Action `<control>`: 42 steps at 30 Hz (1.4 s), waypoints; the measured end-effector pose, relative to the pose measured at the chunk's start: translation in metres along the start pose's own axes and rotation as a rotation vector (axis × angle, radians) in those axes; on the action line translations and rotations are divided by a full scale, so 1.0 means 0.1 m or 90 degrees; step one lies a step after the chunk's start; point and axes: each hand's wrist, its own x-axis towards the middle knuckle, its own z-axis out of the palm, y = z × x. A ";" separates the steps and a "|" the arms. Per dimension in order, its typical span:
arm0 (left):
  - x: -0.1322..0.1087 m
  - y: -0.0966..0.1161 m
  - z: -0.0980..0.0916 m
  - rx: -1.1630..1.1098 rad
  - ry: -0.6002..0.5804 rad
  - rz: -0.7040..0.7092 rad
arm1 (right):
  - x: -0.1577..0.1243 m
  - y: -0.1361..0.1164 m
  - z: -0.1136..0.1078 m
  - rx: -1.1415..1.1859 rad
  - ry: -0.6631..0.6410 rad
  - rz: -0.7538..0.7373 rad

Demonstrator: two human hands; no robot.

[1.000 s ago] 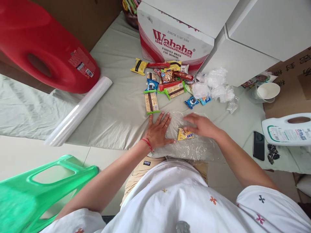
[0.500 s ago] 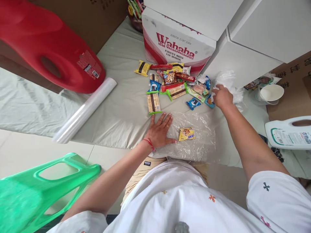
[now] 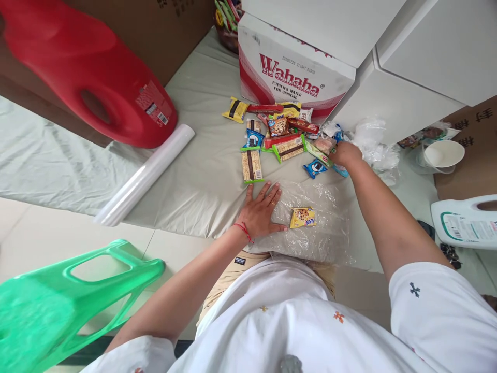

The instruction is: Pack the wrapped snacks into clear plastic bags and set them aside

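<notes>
Seeing crinkly, glossy clear plastic film (image 3: 330, 235) under a shiny yellow snack wrapper (image 3: 303, 217), with wrinkled, mostly matt cloth (image 3: 205, 181) below that. Also got a smooth, shiny film roll (image 3: 147, 175), a slick red plastic jug (image 3: 128, 88), a glossy green plastic stool (image 3: 39, 316) and a matt-looking cardboard box (image 3: 293, 75).

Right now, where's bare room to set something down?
Bare grey cloth lies between the shiny white roll and the left hand, and back between the red plastic jug and the red-white cardboard box. It is crowded from that box to the clear plastic bags: wrapped snacks and the right hand.
</notes>
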 end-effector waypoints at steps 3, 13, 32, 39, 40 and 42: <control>0.00 0.00 0.00 -0.003 -0.003 0.000 | 0.10 -0.02 -0.01 0.003 -0.028 0.024; 0.00 0.00 0.00 0.002 0.008 0.002 | -0.21 0.14 -0.19 -0.024 0.042 -0.073; 0.01 0.01 -0.03 0.060 -0.014 -0.008 | -2.10 0.06 0.01 0.109 -0.073 -0.486; 0.01 0.01 -0.04 0.069 -0.018 -0.013 | -2.21 -0.07 0.20 0.114 -0.125 -0.555; 0.02 0.01 -0.04 0.068 -0.020 -0.013 | -2.20 -0.02 0.21 0.140 -0.124 -0.552; 0.02 0.01 -0.04 0.063 -0.024 -0.014 | -2.14 0.13 0.23 0.183 -0.116 -0.544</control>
